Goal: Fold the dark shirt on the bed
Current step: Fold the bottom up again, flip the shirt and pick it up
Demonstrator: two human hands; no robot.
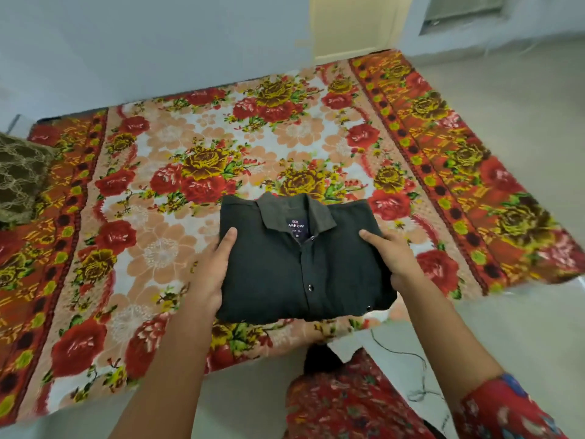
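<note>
At the near edge of the bed [177, 131], both hands grasp the dark shirt [285, 267]: left hand [212, 274] on its left side, thumb on top, fingers hidden under; right hand [395, 258] on its right side, same grip. Shirt looks fully folded into a compact rectangle, collar far, placket up, sitting near-centre on the floral bedspread, near edge close to the mattress drop-off. Can't tell if it's resting or slightly lifted. Risks: uneven pull from either hand skews the stack; tucked sleeves or bottom layer slip out if it's lifted without support underneath; set down too near, it slides off onto the floor [506, 327]. Brown cushion [19, 179] far left, well apart.
</note>
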